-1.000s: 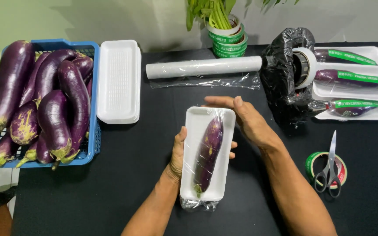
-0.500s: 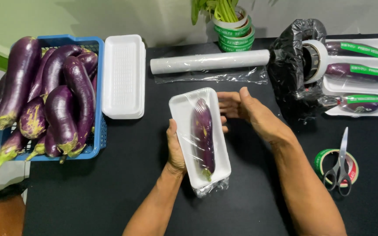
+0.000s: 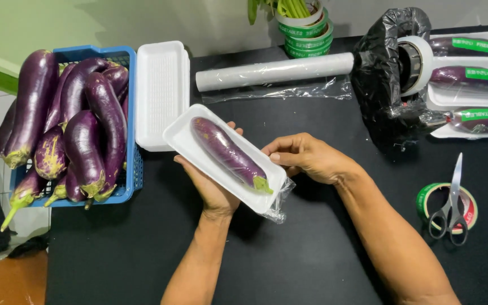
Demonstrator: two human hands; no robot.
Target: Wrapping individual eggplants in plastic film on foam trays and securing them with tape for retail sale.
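A white foam tray [image 3: 183, 138] holding one purple eggplant [image 3: 226, 151] under clear cling film rests on my left hand [image 3: 213, 189], which supports it from below above the black table. The tray is tilted, its stem end pointing lower right. My right hand [image 3: 307, 158] touches the tray's right edge with curled fingers. Loose film [image 3: 280, 204] bunches under the tray's lower right corner.
A blue basket [image 3: 128, 169] of several eggplants stands at the left, with a stack of empty white trays [image 3: 162, 90] beside it. A cling film roll [image 3: 272, 72] lies at the back. Wrapped eggplant trays [image 3: 470, 99], a black bag [image 3: 382, 85], scissors [image 3: 453, 203] on tape rolls lie right.
The tray has turned from pointing away from me to lying diagonally, stem end now lower right. My right hand has come in against the tray's right edge.
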